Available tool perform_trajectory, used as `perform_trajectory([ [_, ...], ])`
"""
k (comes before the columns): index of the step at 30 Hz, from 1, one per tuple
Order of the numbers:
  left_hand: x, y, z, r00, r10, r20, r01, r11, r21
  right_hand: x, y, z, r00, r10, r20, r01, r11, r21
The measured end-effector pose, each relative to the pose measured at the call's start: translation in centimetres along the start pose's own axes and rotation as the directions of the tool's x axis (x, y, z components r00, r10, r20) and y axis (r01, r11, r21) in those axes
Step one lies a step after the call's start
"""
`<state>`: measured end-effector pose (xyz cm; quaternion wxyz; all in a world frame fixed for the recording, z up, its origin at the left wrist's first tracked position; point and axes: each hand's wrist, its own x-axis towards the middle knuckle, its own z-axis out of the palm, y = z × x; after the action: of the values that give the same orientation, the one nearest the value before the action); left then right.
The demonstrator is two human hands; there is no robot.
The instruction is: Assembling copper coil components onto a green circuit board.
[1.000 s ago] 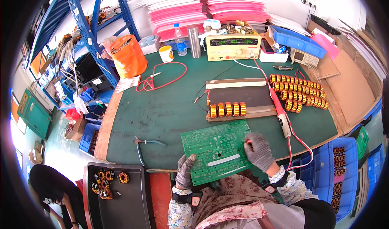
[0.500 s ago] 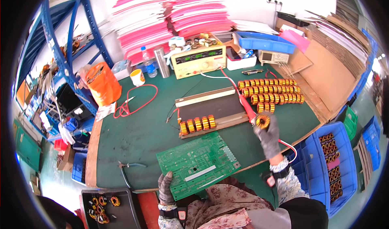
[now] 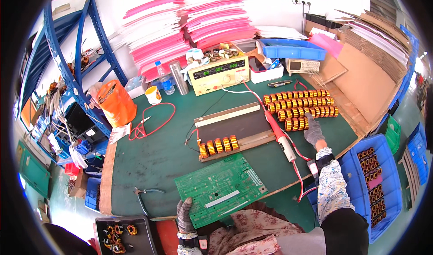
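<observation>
My left hand [image 3: 185, 215], in a grey glove, is closed on the lower left corner of a green circuit board [image 3: 216, 187], which lies tilted over the table's front edge. My right hand [image 3: 313, 132], also gloved, reaches to the right end of the shortest, nearest row of copper-wound toroidal coils [image 3: 295, 124]. Its fingers are at the end coil and appear to grip it; the thumb is hidden. Longer rows of similar coils [image 3: 300, 103] stand just behind. A red and white probe [image 3: 279, 140] with a cable lies left of my right forearm.
Several coils [image 3: 219, 146] stand on the front rail of a flat fixture [image 3: 230, 123]. Behind are a yellow bench power supply [image 3: 218, 78], bottle [image 3: 165, 79] and cup [image 3: 153, 95]. Pliers [image 3: 143, 198] lie front left, above a black tray [image 3: 146, 237]. Blue bins [image 3: 352, 174] stand at right.
My right hand has carried a toroidal coil away from the probe, forward and right to the end of the nearest row. My left hand still holds the board. The view has shifted slightly.
</observation>
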<state>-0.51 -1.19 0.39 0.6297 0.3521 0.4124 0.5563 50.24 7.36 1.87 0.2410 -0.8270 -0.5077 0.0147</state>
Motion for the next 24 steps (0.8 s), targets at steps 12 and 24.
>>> perform_trajectory([
  [12,0.0,0.7,0.7,0.999,-0.037,0.035,0.037,0.999,-0.003,-5.8,-18.3,5.5,0.691,-0.723,0.001,0.683,0.653,0.328],
  [24,0.2,0.8,0.2,0.992,-0.070,0.102,0.081,0.990,-0.114,-13.3,-15.1,2.9,0.813,-0.298,0.500,-0.435,0.261,0.862],
])
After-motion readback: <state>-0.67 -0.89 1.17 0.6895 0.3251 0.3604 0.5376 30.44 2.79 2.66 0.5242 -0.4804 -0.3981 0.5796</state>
